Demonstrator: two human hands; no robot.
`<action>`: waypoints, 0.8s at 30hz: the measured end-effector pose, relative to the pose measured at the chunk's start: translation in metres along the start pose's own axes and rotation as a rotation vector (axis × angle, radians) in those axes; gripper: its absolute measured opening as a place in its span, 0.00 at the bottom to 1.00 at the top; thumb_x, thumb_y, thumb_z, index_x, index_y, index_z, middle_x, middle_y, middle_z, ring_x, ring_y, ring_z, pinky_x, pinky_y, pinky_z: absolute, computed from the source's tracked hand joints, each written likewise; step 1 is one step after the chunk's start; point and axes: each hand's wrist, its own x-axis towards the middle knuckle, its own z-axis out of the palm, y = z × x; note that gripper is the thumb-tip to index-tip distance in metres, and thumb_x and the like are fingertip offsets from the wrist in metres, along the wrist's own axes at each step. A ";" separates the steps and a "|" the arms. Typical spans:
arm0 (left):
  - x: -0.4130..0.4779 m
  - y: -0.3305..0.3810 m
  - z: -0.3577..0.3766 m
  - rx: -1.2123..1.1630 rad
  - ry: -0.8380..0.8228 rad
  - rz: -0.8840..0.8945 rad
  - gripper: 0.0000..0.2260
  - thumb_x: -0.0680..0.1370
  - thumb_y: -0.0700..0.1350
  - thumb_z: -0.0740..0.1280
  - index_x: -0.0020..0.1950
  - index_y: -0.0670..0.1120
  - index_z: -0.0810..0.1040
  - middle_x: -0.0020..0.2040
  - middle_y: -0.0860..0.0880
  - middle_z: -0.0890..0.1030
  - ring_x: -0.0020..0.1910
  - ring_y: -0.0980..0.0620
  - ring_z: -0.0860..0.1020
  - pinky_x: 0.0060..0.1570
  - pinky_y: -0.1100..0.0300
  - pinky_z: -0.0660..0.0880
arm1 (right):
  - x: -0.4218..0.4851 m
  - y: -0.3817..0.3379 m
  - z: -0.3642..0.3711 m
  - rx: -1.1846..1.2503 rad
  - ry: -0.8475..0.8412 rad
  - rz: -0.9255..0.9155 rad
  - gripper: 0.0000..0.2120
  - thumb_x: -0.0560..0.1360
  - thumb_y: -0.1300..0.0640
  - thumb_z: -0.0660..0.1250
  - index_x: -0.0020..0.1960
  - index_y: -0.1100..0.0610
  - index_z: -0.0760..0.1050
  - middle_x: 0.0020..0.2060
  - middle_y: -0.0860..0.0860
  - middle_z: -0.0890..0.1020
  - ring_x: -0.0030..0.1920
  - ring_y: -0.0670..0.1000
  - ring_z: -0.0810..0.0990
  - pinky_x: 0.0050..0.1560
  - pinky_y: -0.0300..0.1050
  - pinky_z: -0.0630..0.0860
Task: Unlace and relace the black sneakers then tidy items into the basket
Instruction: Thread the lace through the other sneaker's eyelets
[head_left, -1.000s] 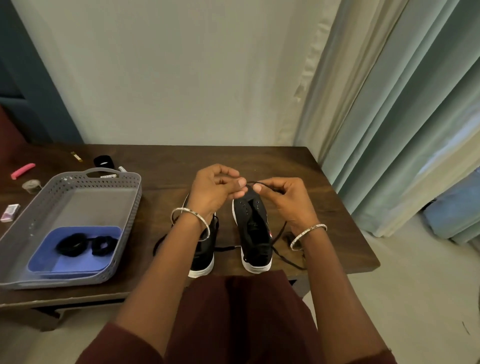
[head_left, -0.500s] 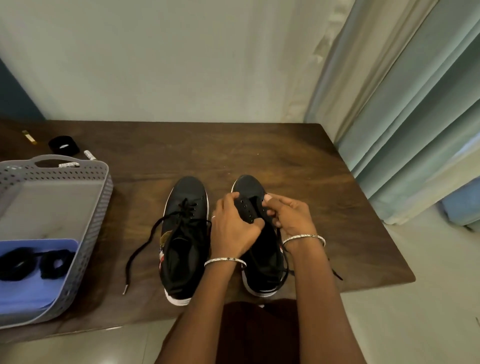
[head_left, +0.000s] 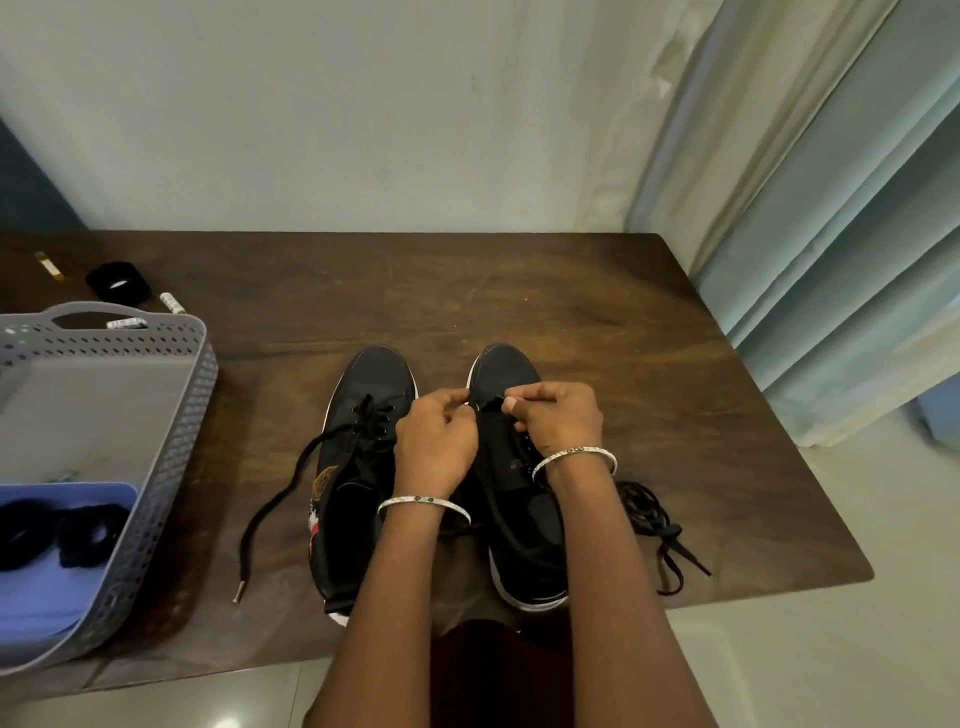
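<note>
Nearest you, both forearms reach out over the front edge of the table (head_left: 623, 338), and the 2 black sneakers stand side by side between them, heels toward you and toes pointing away.

The left sneaker (head_left: 374, 384) has its lace threaded, with 1 loose end (head_left: 270, 519) trailing off to the left across the wood. Just right of the right sneaker (head_left: 506, 366), a slack bundle of black lace (head_left: 654, 525) lies on the table (whether it joins the piece you hold, I cannot tell).

Further out, your hands meet over the front eyelets of the right sneaker. Your left hand (head_left: 436, 447) has its fingers curled and pinches 1 side of a short stretch of lace (head_left: 492, 404). Your right hand (head_left: 563, 421) pinches the other side between thumb and forefinger.

The relation that matters is this: the shoe's long axis runs straight away from you, and the lace sits crosswise to it at the toe end of the eyelet rows. The next eyelets probably lie on your side of the pinch. Both hands are about equally near, the left reaching in from between the shoes and the right from the outer side. The eyelet under your fingers is hidden.

The basket (head_left: 171, 467) sits well apart to the left, holding a blue tray (head_left: 62, 597) with black scrunchies (head_left: 67, 525). Beyond it lie a few small items (head_left: 118, 278).
</note>
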 end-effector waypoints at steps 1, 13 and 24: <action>0.003 0.000 -0.001 -0.036 -0.023 -0.038 0.17 0.78 0.41 0.61 0.61 0.50 0.83 0.48 0.47 0.86 0.50 0.47 0.82 0.54 0.49 0.79 | 0.000 0.000 0.002 -0.027 0.009 -0.014 0.10 0.71 0.61 0.77 0.36 0.48 0.83 0.37 0.48 0.86 0.33 0.43 0.82 0.46 0.42 0.80; 0.010 0.005 -0.001 -0.301 -0.081 -0.228 0.20 0.72 0.33 0.58 0.46 0.50 0.87 0.44 0.42 0.86 0.45 0.43 0.83 0.49 0.47 0.81 | -0.003 -0.015 0.013 -0.321 -0.058 -0.076 0.11 0.76 0.59 0.72 0.37 0.49 0.82 0.40 0.47 0.84 0.48 0.51 0.83 0.47 0.41 0.74; 0.018 0.000 0.001 -0.293 -0.034 -0.211 0.13 0.80 0.40 0.62 0.48 0.49 0.86 0.47 0.46 0.86 0.49 0.46 0.85 0.54 0.45 0.82 | -0.002 -0.018 0.012 -0.400 -0.060 -0.098 0.15 0.76 0.63 0.69 0.33 0.49 0.79 0.37 0.47 0.83 0.44 0.49 0.82 0.42 0.39 0.73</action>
